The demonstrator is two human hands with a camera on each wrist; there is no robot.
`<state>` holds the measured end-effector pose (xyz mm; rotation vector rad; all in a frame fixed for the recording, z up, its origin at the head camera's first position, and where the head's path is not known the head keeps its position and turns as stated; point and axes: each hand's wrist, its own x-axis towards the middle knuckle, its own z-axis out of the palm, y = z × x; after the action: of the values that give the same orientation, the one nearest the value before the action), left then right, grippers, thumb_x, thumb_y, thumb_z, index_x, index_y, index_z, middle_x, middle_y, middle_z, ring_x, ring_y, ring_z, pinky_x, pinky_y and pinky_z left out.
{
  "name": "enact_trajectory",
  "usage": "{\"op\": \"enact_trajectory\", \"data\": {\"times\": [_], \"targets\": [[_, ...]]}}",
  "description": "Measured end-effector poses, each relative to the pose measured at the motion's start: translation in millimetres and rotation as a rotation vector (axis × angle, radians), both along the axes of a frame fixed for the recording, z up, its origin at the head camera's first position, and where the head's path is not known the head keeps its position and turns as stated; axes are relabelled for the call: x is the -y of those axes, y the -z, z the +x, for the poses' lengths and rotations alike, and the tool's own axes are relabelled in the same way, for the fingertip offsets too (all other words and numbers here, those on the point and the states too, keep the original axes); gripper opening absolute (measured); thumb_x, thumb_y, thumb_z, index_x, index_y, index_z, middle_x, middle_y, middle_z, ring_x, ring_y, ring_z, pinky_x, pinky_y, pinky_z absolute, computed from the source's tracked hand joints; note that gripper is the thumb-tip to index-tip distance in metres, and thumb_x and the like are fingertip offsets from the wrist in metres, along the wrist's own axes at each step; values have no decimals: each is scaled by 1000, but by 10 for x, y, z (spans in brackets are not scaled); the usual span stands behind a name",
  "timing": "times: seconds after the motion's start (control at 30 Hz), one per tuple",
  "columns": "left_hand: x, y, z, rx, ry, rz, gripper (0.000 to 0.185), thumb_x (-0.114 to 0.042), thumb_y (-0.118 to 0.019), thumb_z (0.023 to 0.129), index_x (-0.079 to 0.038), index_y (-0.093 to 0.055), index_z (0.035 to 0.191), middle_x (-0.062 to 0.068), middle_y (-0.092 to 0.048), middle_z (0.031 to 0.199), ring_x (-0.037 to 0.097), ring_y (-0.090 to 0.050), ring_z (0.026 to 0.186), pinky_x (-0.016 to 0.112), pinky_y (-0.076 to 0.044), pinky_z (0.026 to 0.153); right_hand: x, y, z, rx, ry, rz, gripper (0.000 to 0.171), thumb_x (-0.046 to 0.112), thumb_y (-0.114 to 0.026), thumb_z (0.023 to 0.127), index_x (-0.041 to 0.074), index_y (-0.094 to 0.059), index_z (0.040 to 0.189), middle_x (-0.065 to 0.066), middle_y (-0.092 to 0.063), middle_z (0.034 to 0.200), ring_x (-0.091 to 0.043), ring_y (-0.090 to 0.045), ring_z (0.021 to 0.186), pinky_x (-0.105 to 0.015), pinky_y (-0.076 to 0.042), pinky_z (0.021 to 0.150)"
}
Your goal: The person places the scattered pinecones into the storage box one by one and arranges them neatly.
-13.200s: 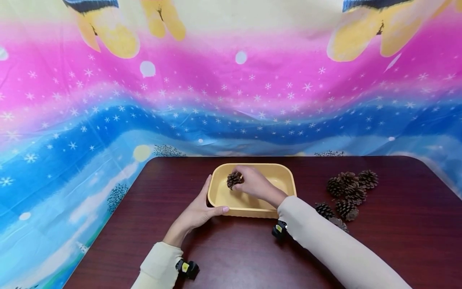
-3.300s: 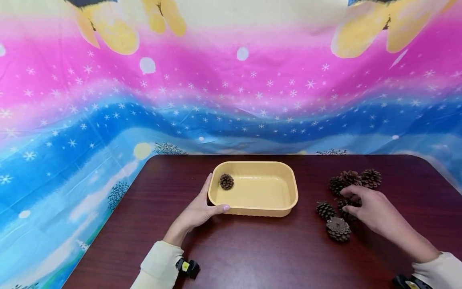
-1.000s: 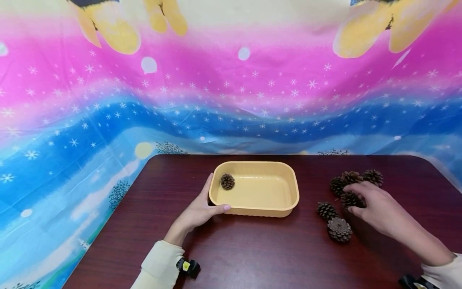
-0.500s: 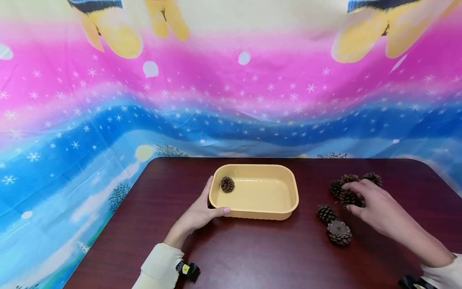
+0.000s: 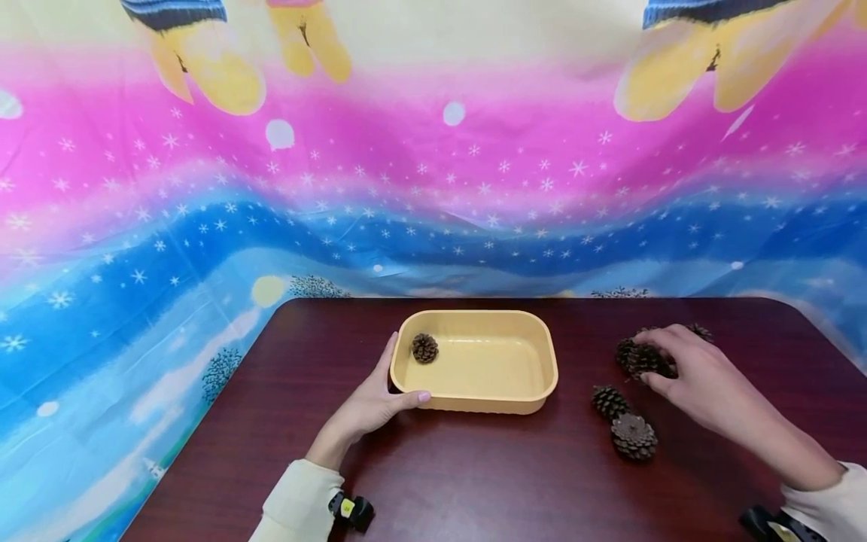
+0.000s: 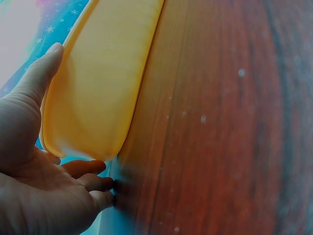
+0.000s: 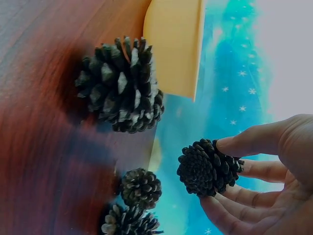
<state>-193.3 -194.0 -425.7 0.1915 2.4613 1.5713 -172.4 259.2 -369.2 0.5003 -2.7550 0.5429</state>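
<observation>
A yellow plastic tray [image 5: 474, 405] sits mid-table with one pine cone [image 5: 424, 348] in its far-left corner. My left hand [image 5: 389, 388] rests against the tray's near-left corner, thumb straight along the near wall [image 6: 98, 83] and fingers along the left side. To the right, my right hand [image 5: 660, 367] pinches a small pine cone [image 5: 640, 358] between thumb and fingers [image 7: 254, 169]. In the right wrist view that held cone [image 7: 208, 168] is clear of the tabletop.
More pine cones lie on the dark wooden table [image 5: 474, 482]: two near ones [image 5: 608, 401] [image 5: 633, 436] and others partly hidden behind my right hand [image 5: 698, 330]. A colourful cloth [image 5: 203, 226] hangs behind and to the left of the table.
My right hand closed on a cone in the pile and raised it, drifting slightly away and left. The left hand and tray stayed put.
</observation>
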Motion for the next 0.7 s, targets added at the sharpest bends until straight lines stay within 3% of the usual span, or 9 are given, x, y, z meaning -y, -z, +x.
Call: {"op": "enact_trajectory", "data": {"times": [0.23,0.5,0.57,0.7], "targets": [[6,-1,-1,4,3,2,124,-33,-88,86,-27,4,170,7,-3,178,34,-11,162,62,-17,128,88,-98,-11,9,-3,-6,49,7,-84,83,-2,-67,127,-21,-67,115,-32,-63,91,-53,-51,75],[4,-10,6,3,4,-2,124,-32,-87,87,-27,4,170,7,-2,178,35,-12,162,62,-18,128,230,-195,-17,-2,-10,-58,49,4,-83,84,-2,-66,129,-25,-66,122,-45,-66,105,-64,-52,84],[5,-11,10,3,2,-5,123,-32,-87,87,-27,4,170,7,-3,178,35,-12,162,63,-18,128,266,-214,-26,-13,-14,-62,48,4,-84,83,-2,-67,128,-24,-66,121,-41,-66,99,-60,-53,81],[3,-11,13,5,2,1,123,-33,-87,87,-28,4,170,7,-4,178,35,-11,162,64,-16,127,335,-261,-42,-36,-18,-64,48,3,-84,83,0,-67,127,-18,-67,112,-23,-57,81,-38,-48,68]]}}
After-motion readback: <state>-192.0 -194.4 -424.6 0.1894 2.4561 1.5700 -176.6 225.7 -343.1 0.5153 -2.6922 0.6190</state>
